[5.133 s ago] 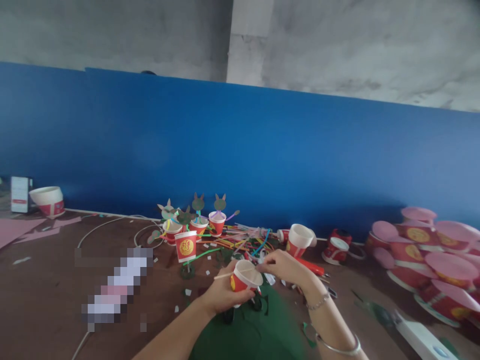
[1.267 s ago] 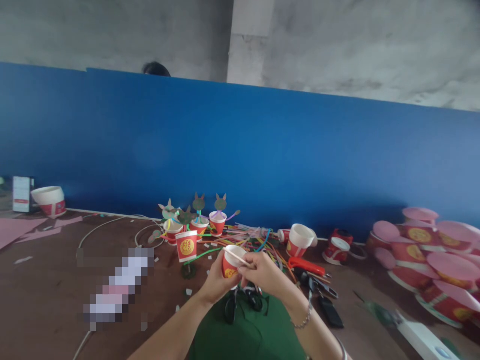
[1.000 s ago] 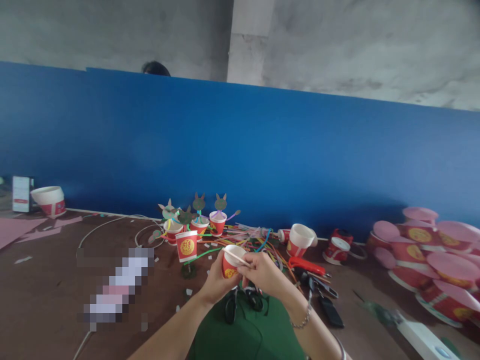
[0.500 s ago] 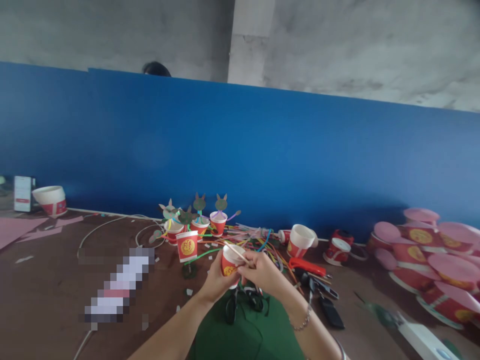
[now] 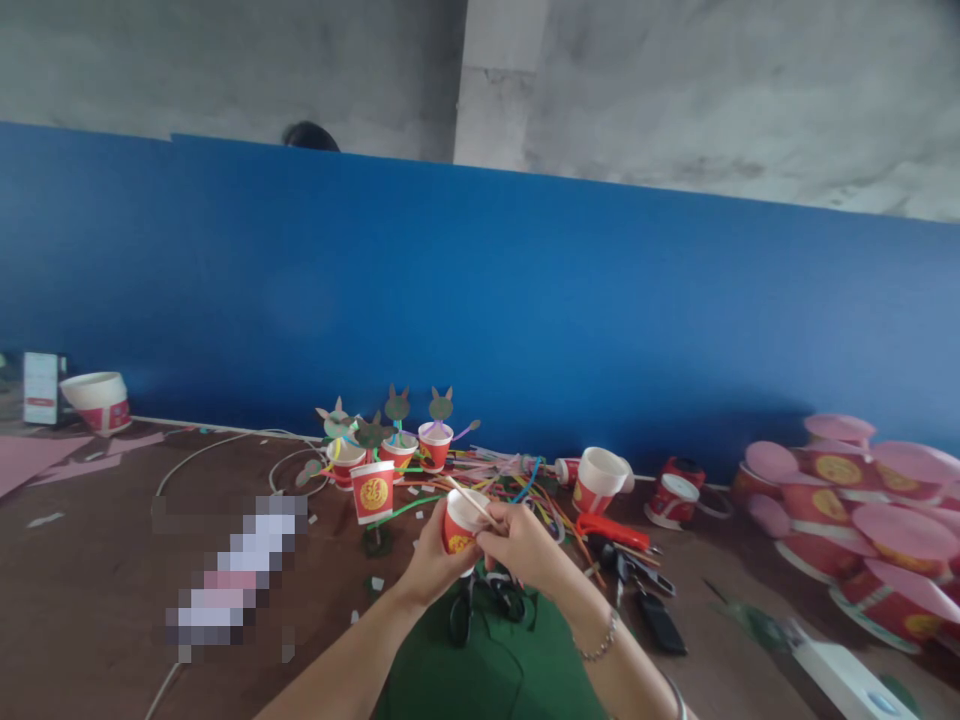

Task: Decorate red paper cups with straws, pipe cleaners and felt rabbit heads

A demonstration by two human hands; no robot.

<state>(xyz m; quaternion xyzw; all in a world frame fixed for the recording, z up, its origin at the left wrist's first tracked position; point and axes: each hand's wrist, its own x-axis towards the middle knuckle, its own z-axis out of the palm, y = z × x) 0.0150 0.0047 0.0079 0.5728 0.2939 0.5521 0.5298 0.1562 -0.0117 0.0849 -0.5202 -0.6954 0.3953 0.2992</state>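
Note:
My left hand (image 5: pixel 426 563) is closed around the side of a red and white paper cup (image 5: pixel 459 530) with a yellow round emblem, held upright above the table. In my right hand (image 5: pixel 523 548), pinched between thumb and fingers, is a thin pale stick (image 5: pixel 466 496). It lies slanted across the cup's rim; whether it touches the cup I cannot tell. Just beyond my left hand stands another red cup (image 5: pixel 373 492). Below my hands, a pair of black-handled scissors (image 5: pixel 460 612) rests on a green sheet (image 5: pixel 487 670).
Behind are cups with cat-shaped paper heads (image 5: pixel 441 404) and a heap of coloured pipe cleaners (image 5: pixel 517 475). To the right are a stack of white cups (image 5: pixel 598 480), a red-handled tool (image 5: pixel 613 531) and pink-topped cups (image 5: pixel 904 528). A blue partition (image 5: pixel 480 300) borders the table.
Both hands keep their hold on the cup and the stick, almost in the same place. The whole view has shifted very slightly.

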